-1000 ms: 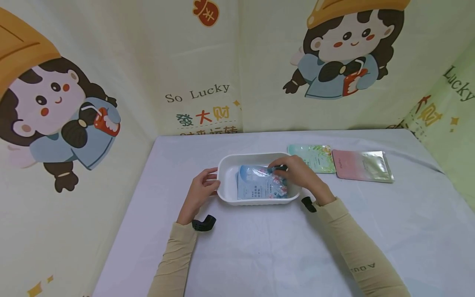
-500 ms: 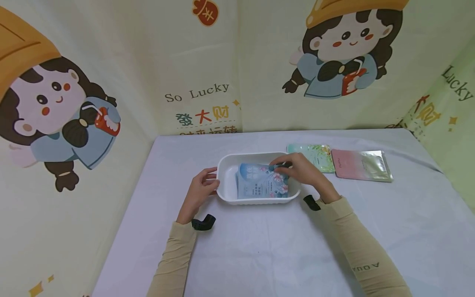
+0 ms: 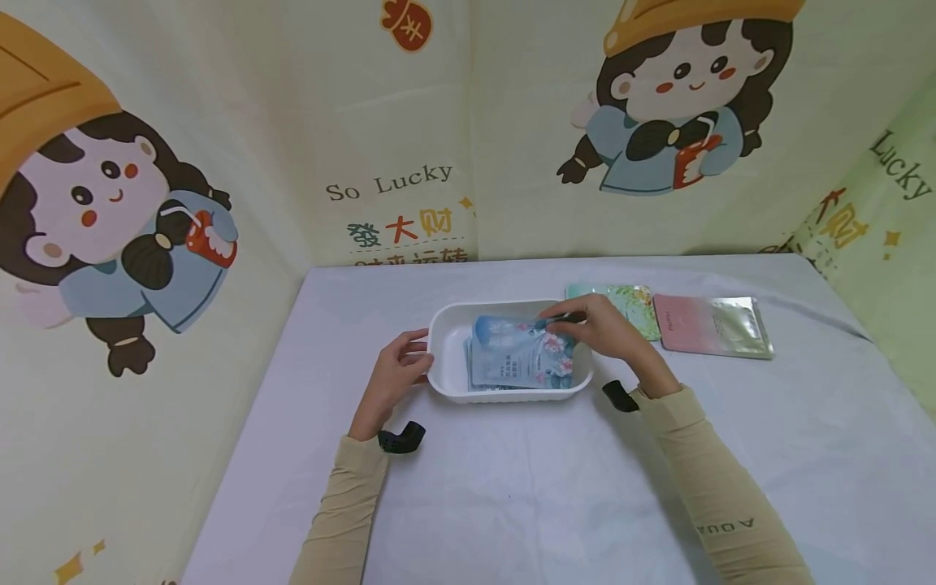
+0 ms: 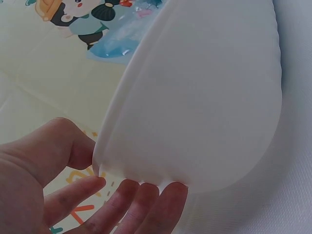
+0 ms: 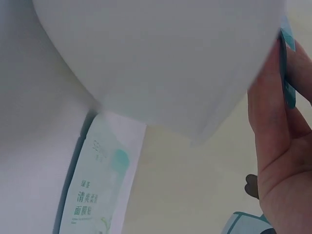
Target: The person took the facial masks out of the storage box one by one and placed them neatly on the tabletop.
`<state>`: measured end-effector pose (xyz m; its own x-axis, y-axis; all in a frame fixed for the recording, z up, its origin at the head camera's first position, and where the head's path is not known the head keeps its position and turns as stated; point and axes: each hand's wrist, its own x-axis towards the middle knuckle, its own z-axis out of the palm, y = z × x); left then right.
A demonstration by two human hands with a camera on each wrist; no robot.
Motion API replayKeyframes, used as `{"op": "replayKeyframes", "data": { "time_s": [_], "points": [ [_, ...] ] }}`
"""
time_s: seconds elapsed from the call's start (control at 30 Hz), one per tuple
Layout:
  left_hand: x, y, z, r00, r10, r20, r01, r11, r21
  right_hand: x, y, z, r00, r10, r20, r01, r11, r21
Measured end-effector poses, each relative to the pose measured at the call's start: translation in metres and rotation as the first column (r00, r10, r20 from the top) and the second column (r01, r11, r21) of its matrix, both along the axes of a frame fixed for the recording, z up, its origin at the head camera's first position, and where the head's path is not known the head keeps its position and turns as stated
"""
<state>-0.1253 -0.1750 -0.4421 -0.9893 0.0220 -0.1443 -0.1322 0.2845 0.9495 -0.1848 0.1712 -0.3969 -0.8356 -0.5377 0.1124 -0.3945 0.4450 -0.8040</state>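
Note:
A white plastic tray (image 3: pixel 512 397) stands on the table with blue floral face mask packets in it. My left hand (image 3: pixel 396 375) holds its left end; the left wrist view shows the thumb at the rim and the fingertips against the outer wall. With thumb and fingers, my right hand (image 3: pixel 613 331) pinches the top right corner of the upper face mask packet (image 3: pixel 515 361), which is tilted up inside the tray. Beneath it, the edge of another blue packet (image 3: pixel 469 370) shows. In the right wrist view the pinched corner (image 5: pixel 289 92) looks dark teal.
Behind the tray at right lies a green floral packet (image 3: pixel 630 307), partly covered by my right hand. Beside it is a pink and silver packet (image 3: pixel 712 325). White cloth (image 3: pixel 468 487) covers the table, and a printed curtain (image 3: pixel 512 219) hangs behind it.
My right hand has risen slightly and moved right, raising the upper blue packet and shifting it off the one beneath. The left hand and tray stay put.

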Motion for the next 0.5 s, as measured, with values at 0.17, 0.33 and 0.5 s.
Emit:
{"op": "replayKeyframes", "data": {
  "time_s": [0.17,0.33,0.5],
  "points": [
    [0.0,0.0,-0.001,1.0,0.0,-0.004,0.0,1.0,-0.012,0.0,0.005,0.005,1.0,-0.013,-0.026,0.013,1.0,0.005],
    [0.0,0.001,-0.001,1.0,0.002,-0.003,-0.002,1.0,-0.016,-0.002,0.013,0.007,0.997,-0.05,-0.063,0.05,0.999,-0.006],
    [0.001,0.001,0.001,1.0,0.004,0.004,-0.004,1.0,-0.012,-0.002,0.02,0.01,0.996,-0.067,-0.066,0.066,0.998,-0.018]
  ]
}}
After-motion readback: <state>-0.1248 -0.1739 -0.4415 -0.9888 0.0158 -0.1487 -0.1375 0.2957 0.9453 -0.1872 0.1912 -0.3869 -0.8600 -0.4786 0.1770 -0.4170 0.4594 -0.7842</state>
